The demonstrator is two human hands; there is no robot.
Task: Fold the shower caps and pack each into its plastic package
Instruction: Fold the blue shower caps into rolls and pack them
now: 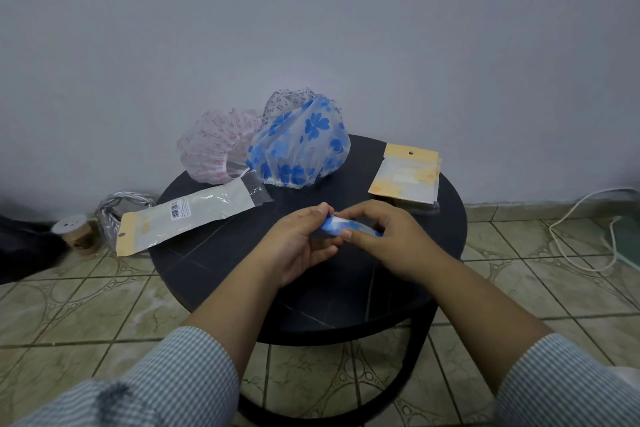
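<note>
Over the middle of the round black table [214,270], my left hand [301,246] and my right hand [388,239] both grip a small folded blue-and-white shower cap [341,226], rolled into a narrow strip between my fingers. At the table's back stand three unfolded caps: a blue-flowered cap [301,146], a pink-patterned cap [216,146] to its left, and a dark-patterned cap [291,100] behind, mostly hidden. A long plastic package [187,215] with a barcode lies open-ended at the left edge. A stack of packages [407,177] lies at the right.
The table stands close to a grey wall on a tiled floor. Left of the table on the floor are a silvery bag [114,211] and a small wooden spool [74,229]. A white cable [585,236] runs along the floor at right.
</note>
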